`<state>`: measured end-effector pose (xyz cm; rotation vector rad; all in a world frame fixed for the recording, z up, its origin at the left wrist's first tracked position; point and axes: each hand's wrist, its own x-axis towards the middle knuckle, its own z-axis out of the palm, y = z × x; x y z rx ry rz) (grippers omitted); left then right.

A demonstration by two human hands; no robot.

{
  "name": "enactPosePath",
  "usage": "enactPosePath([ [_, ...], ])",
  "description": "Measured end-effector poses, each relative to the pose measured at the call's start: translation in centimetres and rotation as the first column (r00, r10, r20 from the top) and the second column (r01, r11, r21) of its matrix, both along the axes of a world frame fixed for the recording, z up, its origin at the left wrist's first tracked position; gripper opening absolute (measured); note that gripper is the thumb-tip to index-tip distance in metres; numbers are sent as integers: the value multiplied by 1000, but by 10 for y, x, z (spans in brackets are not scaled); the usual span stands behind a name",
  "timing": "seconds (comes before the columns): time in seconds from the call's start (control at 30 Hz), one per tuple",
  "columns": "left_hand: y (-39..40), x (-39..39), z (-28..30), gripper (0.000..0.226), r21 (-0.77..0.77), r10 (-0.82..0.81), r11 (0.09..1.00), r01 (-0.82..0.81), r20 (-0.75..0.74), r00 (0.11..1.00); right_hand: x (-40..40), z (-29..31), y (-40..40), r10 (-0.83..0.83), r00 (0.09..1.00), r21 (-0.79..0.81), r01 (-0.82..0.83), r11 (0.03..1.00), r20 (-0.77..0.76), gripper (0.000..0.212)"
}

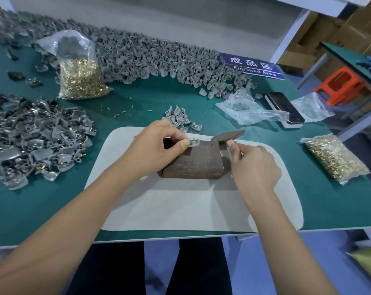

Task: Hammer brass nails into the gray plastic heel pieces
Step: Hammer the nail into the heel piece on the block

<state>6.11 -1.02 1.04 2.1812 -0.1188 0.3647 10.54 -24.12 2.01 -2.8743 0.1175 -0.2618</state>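
Note:
My left hand [156, 143] pinches a gray plastic heel piece [194, 142] with a brass nail in it against the far top edge of a rusty metal block [193, 162]. In my right hand [254, 165] is a small hammer; its dark head [228, 136] hovers just right of the heel piece, above the block's far right corner. The block lies on a light gray mat [180, 205].
A big heap of gray heel pieces [137, 54] runs along the back, another pile [37, 137] lies at left, and a small cluster [180, 119] sits behind the block. Bags of brass nails stand at back left [80, 79] and right [333, 158]. A phone [286, 107] lies at right.

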Motion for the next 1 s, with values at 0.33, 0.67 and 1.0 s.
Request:
enactPosePath([
  [0.33, 3, -13, 19, 16, -314, -15, 949, -22, -115, 993, -25, 25, 41, 446, 787, 332, -595, 732, 427, 19],
  [0.67, 74, -64, 22, 9, -102, 295, 950, -295, -15, 955, -32, 15, 121, 724, 619, 374, -776, 507, 304, 26],
  [1.0, 149, -126, -6, 9, 201, 706, 682, -703, 69, 705, -58, -4, 221, 835, 513, 261, -849, 459, 200, 16],
])
